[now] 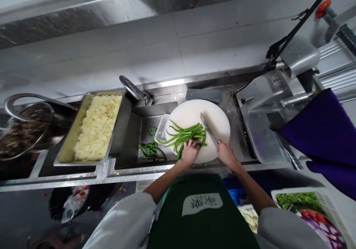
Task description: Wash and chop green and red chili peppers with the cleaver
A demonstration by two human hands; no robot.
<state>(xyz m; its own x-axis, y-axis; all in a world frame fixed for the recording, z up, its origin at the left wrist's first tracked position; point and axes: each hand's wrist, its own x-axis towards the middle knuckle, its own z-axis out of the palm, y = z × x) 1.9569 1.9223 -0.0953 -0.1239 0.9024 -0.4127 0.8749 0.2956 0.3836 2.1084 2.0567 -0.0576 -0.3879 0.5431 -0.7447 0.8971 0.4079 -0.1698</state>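
Note:
A bundle of long green peppers (185,135) lies on a round white cutting board (219,123), stems and tips pointing left. My left hand (190,151) rests on the lower right part of the bundle, its fingers curled over the peppers. In my right hand (226,152) is the handle of a cleaver (208,128), whose blade stands just right of the peppers' ends, slanting up and left across the board. More green peppers (152,150) lie in the sink left of the board.
A white perforated basket (162,128) sits at the board's left edge. Behind the sink is a faucet (133,89). Further left stands a metal tray of pale slices (97,126). A slicing machine (261,119) and a purple cloth (322,134) are to the right.

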